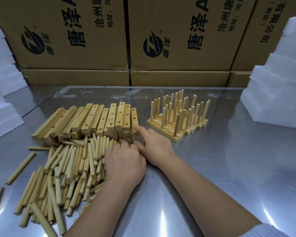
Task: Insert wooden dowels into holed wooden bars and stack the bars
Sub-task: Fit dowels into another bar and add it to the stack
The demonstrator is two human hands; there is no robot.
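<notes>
1. Foam blocks [2, 103]: white, matte, square-cut, stacked at the counter's left edge, well apart from the work.
2. Loose dowels [61, 168]: pale round wooden rods with plain-cut ends, heaped roughly parallel at front left. A few strays lay off to the heap's left. Judged to be kept close as feed stock.
3. Holed bars [96, 120]: light, square-section wood with drilled holes showing on the upper faces. They were piled in layers, side by side, just behind the heap.
4. Left hand [125, 161]: rested on the heap's right edge, fingers [126, 145] bent down among the rods. Whether they held one could not be told.
5. Right hand [154, 142]: index finger [139, 130] straight and touching the right end of the bar pile, holding nothing. Judged to be picking out the next bar.
6. Finished bars [176, 132]: laid flat side by side, their dowels standing upright or slightly leaning. Set to the right, apart from the raw stock, likely to keep done work separate.
7. Counter [229, 168]: smooth, reflective grey metal.
8. Foam stack [277, 93]: white, at the right edge.
9. Cardboard boxes [75, 40]: brown, printed, lined up along the back.
</notes>
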